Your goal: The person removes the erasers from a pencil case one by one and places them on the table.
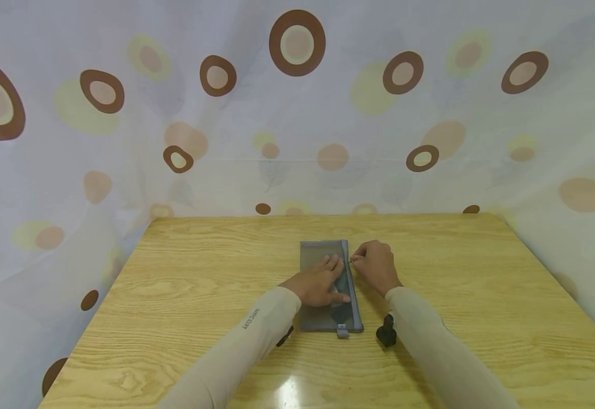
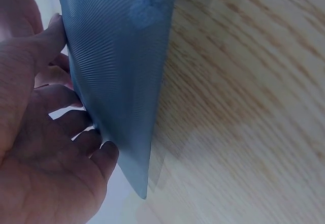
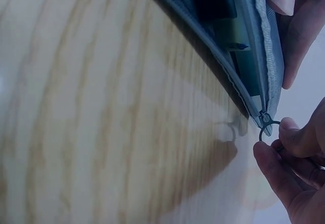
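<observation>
A grey-blue mesh zipper pouch (image 1: 314, 319) lies on the wooden table, its zipper along the right side. My left hand (image 1: 319, 284) rests on top of it with fingers spread; the left wrist view has those fingers (image 2: 104, 158) along the pouch's edge. My right hand (image 1: 376, 266) is at the zipper's far part. Seen from the right wrist, its thumb and finger pinch the ring pull (image 3: 261, 132) at the slider (image 3: 265, 117). The zipper gapes there, showing a dark item (image 3: 210, 0) and a yellowish-green one (image 3: 228, 33) inside; their kinds are unclear.
The wood-grain table (image 1: 185, 272) extends to both sides of the pouch. A white curtain with brown and pastel spots (image 1: 297, 113) hangs behind and beside it. A small fabric tab (image 1: 343, 334) sticks out from the pouch's near edge. A black device (image 1: 386, 332) sits at my right wrist.
</observation>
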A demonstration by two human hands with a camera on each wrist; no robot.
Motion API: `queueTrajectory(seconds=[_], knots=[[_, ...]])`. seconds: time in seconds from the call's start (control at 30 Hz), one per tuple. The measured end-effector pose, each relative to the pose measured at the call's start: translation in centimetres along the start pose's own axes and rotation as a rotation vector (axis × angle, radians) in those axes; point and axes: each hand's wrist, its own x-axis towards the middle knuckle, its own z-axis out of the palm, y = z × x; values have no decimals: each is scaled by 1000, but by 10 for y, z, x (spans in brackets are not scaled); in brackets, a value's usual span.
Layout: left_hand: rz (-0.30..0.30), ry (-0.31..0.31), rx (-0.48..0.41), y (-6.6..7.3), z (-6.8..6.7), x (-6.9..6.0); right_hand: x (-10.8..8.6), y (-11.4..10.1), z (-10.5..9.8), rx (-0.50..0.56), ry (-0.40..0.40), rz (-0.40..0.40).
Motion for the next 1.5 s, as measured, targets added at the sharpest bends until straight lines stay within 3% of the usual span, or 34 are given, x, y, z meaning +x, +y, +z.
queueTrajectory(seconds=[0.77, 1.5], knots=[[-5, 21, 5, -4, -8, 5, 4, -1, -14, 9, -111, -77], [-2, 9, -20, -3, -1, 6, 8, 4, -3, -3, -10, -15]])
